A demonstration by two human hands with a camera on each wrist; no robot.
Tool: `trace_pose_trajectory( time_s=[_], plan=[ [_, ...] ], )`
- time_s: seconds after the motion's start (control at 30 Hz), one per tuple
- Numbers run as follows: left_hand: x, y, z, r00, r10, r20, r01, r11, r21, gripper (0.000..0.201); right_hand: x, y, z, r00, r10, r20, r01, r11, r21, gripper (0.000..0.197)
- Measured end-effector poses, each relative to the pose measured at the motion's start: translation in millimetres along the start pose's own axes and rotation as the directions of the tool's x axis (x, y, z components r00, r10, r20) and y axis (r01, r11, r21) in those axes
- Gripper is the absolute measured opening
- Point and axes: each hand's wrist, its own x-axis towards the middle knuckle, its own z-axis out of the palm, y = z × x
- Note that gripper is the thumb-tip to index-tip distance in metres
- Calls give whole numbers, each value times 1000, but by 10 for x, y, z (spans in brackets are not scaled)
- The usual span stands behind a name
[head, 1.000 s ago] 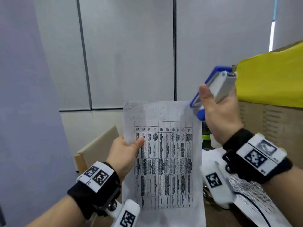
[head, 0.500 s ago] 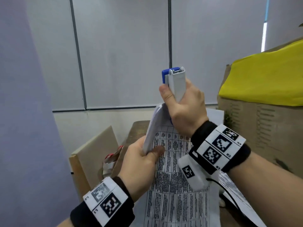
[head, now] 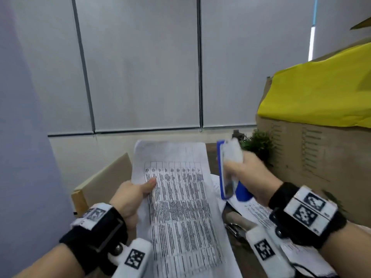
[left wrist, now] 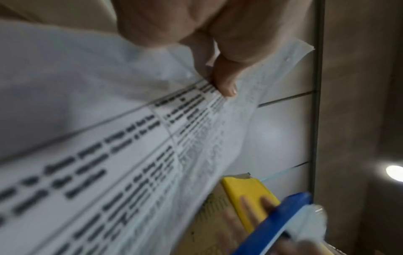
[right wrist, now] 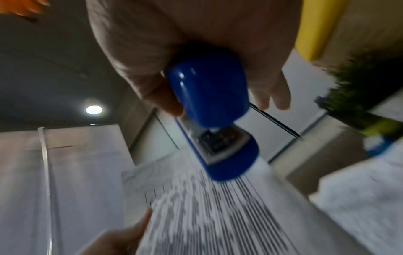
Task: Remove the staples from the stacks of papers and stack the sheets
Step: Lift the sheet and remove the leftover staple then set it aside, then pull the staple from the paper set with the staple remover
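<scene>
My left hand (head: pixel 131 194) pinches the printed sheets (head: pixel 180 199), my right hand (head: pixel 251 173) grips the stapler (head: pixel 228 169); more papers (head: pixel 259 215) wait below, unstacked.

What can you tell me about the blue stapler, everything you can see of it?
The stapler has a glossy blue, plastic-looking body with a white top part and a metal insert showing at its rounded end. The right hand grips it around the middle, roughly upright, beside the right edge of the printed sheet, not touching it. It is motion-blurred.

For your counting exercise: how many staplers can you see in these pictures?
1. The blue and white stapler is gripped in the right hand, raised beside the printed sheet. Others may be hidden.
</scene>
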Motion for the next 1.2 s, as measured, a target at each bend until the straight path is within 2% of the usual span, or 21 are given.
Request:
trace_pose_trajectory(
  time_s=[0.03,0.1,0.17,0.2,0.23,0.27,0.3,0.37,0.4,0.43,0.5,0.57,0.63,0.67,0.8,0.9,0.97,1.03,1.07,1.1,1.2],
  plan=[
    [46,29,51,999,-27,45,29,999,-39,41,-60,87,-23,991,68,115,-67,998,-15,16],
    [124,34,210,988,-34,150,44,997,-66,54,-91,216,-102,970,156,188,-142,986,-84,15],
    [178,-5,424,973,-8,232,17,999,-33,56,-42,276,-233,970,174,168,-148,977,-155,16],
    [196,-48,536,968,15,252,-20,1000,17,45,7,298,-331,974,180,135,-152,969,-194,10],
    [227,-100,636,966,53,254,-88,988,125,34,71,325,-456,978,190,91,-163,955,-250,8],
    [252,-151,707,961,91,260,-171,937,305,29,149,371,-610,978,205,35,-183,928,-324,16],
    [287,-204,750,950,117,290,-259,812,523,28,232,435,-780,973,232,-15,-218,886,-409,22],
    [434,-340,742,912,101,398,-406,359,840,23,406,626,-1107,948,301,-103,-304,760,-575,20],
    [508,-407,732,903,41,427,-428,149,891,20,469,741,-1237,931,336,-147,-344,666,-662,16],
    [585,-485,726,901,-28,433,-433,9,901,20,528,879,-1327,911,371,-180,-372,550,-748,14],
    [733,-653,733,902,-143,408,-426,-136,895,34,592,1178,-1423,863,465,-196,-371,321,-871,16],
    [858,-773,782,900,-201,388,-418,-137,898,43,615,1522,-1437,822,524,-223,-363,179,-915,17],
    [974,-870,845,888,-236,395,-430,-119,895,47,652,1779,-1413,804,536,-255,-359,96,-929,45],
    [1021,-912,885,878,-256,405,-446,-127,886,49,677,1834,-1365,801,543,-254,-356,91,-930,53],
    [1141,-1008,1057,850,-309,426,-493,-180,851,44,814,1809,-1166,838,515,-182,-219,12,-976,47],
    [1171,-1069,1137,840,-293,457,-527,-243,814,33,874,1822,-1112,819,545,-181,-159,-88,-983,43],
    [1179,-1114,1158,837,-249,487,-543,-270,795,28,877,1852,-1073,820,555,-141,-160,-15,-987,40],
    [1199,-1143,1142,846,-206,492,-532,-261,805,23,858,1885,-1007,833,551,-39,-158,169,-973,46],
    [1213,-1145,1123,859,-189,476,-511,-247,823,19,832,1897,-966,819,574,14,-150,238,-960,50],
    [1227,-1132,1099,873,-168,458,-486,-229,843,17,794,1893,-932,796,603,59,-126,259,-958,50],
    [1251,-1000,977,906,-95,412,-421,-133,897,20,716,1888,-930,742,667,66,-61,165,-984,33]
  ],
)
